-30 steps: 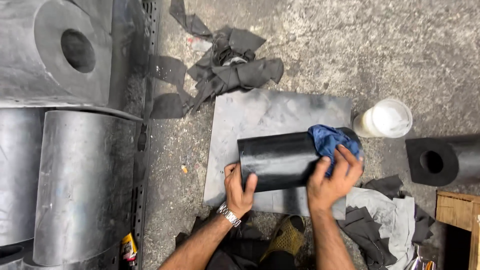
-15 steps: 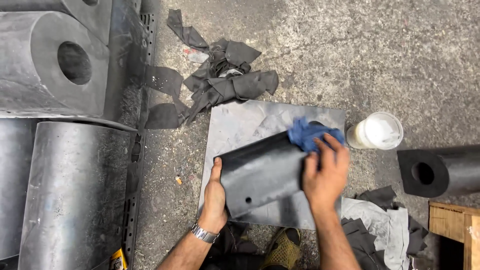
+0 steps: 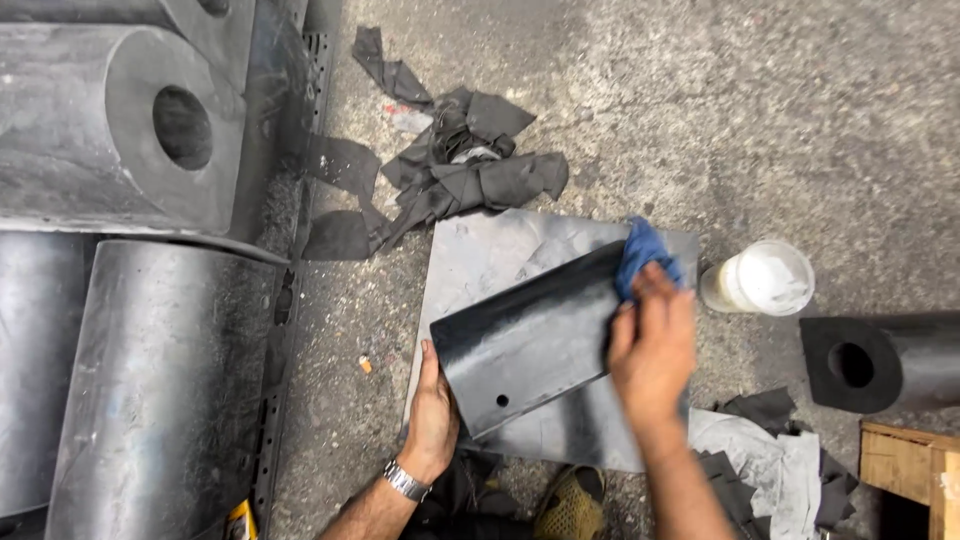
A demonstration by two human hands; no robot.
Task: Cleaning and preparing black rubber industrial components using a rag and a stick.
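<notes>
Two hands: left grips black block; right presses blue rag.

White tub, round, pale lid, stands on floor just right of grey sheet, beyond my right hand. Small yellow-and-black pack at bottom edge, left of my left hand, against grey cylinder; mostly cut off. Wooden box at bottom right corner, partly out of frame. No signs, no screens.
</notes>
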